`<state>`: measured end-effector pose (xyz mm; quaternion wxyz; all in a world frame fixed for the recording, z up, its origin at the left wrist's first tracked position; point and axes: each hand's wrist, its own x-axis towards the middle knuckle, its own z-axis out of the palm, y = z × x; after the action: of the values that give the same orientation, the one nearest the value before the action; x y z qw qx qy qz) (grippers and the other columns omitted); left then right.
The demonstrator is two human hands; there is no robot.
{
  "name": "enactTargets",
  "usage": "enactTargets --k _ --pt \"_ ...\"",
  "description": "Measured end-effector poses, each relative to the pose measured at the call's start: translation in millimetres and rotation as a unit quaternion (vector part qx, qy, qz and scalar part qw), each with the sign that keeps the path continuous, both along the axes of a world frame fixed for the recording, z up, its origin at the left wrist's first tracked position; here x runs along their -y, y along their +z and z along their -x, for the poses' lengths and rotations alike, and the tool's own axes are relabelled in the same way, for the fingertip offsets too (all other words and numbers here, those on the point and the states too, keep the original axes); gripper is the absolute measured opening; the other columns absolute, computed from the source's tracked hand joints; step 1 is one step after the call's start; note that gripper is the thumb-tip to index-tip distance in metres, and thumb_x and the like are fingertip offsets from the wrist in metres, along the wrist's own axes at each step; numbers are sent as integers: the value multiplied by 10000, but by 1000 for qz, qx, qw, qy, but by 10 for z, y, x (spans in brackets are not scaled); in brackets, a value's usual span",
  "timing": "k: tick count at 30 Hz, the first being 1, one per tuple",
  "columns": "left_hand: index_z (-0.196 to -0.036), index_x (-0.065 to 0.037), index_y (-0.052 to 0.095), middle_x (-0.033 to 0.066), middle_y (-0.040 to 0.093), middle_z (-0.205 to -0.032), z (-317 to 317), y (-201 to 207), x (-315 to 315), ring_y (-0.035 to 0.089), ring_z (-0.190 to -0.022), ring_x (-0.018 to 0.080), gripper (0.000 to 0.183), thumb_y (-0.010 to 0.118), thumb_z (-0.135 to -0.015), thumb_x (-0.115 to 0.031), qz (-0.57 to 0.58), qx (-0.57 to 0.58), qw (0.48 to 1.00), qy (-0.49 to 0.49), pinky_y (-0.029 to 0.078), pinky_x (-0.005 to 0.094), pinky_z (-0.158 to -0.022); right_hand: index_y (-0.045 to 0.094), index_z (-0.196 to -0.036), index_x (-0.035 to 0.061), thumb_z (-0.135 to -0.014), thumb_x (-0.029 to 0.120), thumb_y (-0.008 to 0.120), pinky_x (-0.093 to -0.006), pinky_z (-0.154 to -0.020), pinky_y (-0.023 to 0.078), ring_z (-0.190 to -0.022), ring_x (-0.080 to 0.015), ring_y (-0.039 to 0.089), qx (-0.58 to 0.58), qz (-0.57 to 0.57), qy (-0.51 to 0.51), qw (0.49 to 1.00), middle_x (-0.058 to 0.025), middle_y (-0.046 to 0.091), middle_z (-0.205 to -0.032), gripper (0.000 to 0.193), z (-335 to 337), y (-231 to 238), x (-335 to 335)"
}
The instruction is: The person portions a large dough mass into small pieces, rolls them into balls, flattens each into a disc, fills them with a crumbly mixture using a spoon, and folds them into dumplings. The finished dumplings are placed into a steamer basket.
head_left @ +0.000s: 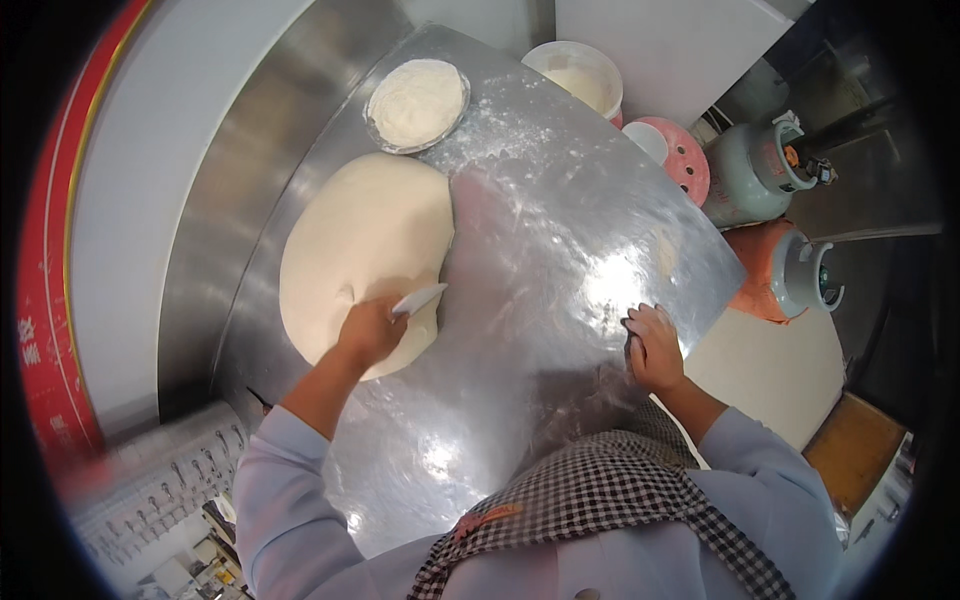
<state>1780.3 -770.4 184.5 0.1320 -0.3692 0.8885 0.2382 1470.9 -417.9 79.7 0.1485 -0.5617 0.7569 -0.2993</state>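
Head view: looks down on a steel table [560, 220], shiny and dusted here and there with white powder. Grips a white flat tool [422, 297] in the left hand [372, 328], fingers closed round its near end, with its tip pointing right and slightly up, near the right edge of a big lump of dough [365, 235]. Has that dough on the left part of the table, smooth, pale and rounded, with a small dent just beside the left hand. Hard to tell whether knuckles press into the dough or hover just over it. Rests the right hand [655, 350] near the table's right edge, well apart from the dough, with fingers curled; cannot tell if pinching anything, though perhaps near something dark under the fingertips.

Farther up, shows a bowl [398, 148] heaped with flour [417, 100] just beyond the dough. Past the table's far right edge, shows a white bucket [570, 52], a pink stool [678, 156] with holes and two grey gas bottles, the nearer beside an orange cloth [757, 265]. Below, shows a checked apron [590, 490] and pale blue sleeves [300, 500].
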Motion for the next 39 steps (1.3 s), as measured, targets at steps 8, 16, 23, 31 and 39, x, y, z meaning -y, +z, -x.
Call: enactTargets --k 8,16,23,31,39 --pt "-839 -88 646 120 663 -807 7 -358 86 660 -793 350 61 687 -837 -133 21 -53 997 -54 525 472 -690 631 -1142 30 -844 83 562 -600 -1125 330 -1231 -423 538 -10 31 -14 999 -190 629 -1224 310 -29 29 67" --pt "-900 -126 649 118 650 -855 90 101 -1513 633 -779 341 75 594 -856 -99 -64 -206 939 -267 520 450 -697 575 -1192 46 -865 75 539 -580 -1137 323 -1234 -423 533 -42 -5 -9 999 -197 601 -1270 330 -57 2 6" --pt "-1055 -98 713 146 708 -874 -930 -39 -607 680 -783 366 210 708 -864 -187 107 -32 989 97 549 457 -709 575 -1210 55 -861 92 553 -574 -1125 333 -1230 -405 528 -90 23 -15 996 -186 594 -1275 351 -118 -4 53" --pt "-1101 -67 720 223 717 -879 -586 -332 -358 689 -826 414 351 747 -816 -270 114 -47 983 134 554 467 -755 584 -1183 50 -803 69 565 -530 -1019 406 -1128 -399 544 -97 52 -11 994 -174 595 -1164 381 -175 23 119" --pt "-1048 64 700 276 717 -961 -1215 -409 -1713 710 -941 388 462 761 -825 -336 -65 -71 933 348 543 436 -808 606 -1207 75 -785 110 660 -511 -1079 382 -1294 -435 447 17 92 251 963 -237 490 -1354 426 -1985 232 1200"
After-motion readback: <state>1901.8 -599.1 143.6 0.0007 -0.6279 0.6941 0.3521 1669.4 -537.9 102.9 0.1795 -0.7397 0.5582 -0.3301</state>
